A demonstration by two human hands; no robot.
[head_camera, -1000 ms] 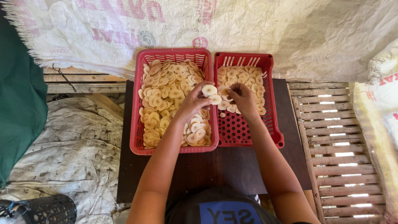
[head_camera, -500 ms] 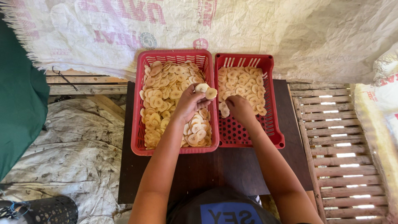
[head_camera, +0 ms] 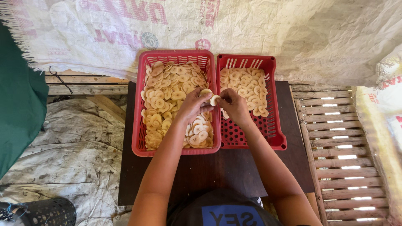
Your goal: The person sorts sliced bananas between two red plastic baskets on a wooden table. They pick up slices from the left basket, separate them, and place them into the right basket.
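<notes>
Looking down, we see two red baskets side by side, touching, on a dark desk. Our left hand and right hand meet over the wall between them, and together they pinch a pale round slice, fingers closed narrowly on it. A second slice sits at the left fingertips. The held slice stands tilted on edge; we cannot tell which way its face turns. The left basket is heaped with slices from end to end; its long axis runs away from us. The right basket has slices only in its far half. A printed white sack cloth hangs behind, a slatted wooden rack lies to the right, and a green cloth and grey sheet to the left.
</notes>
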